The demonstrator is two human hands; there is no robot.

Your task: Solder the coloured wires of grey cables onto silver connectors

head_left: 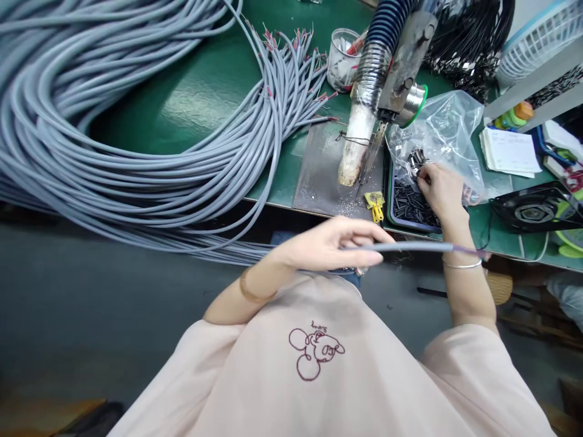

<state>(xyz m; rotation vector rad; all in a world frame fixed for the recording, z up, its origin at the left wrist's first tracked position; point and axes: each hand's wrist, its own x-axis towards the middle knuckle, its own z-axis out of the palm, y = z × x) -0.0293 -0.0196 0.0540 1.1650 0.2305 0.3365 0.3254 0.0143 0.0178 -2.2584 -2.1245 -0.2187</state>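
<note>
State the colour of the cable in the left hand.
The cable is grey, best seen in the head view.

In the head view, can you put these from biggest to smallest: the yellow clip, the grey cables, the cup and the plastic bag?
1. Grey cables, the whole pile
2. Plastic bag
3. Cup
4. Yellow clip
</note>
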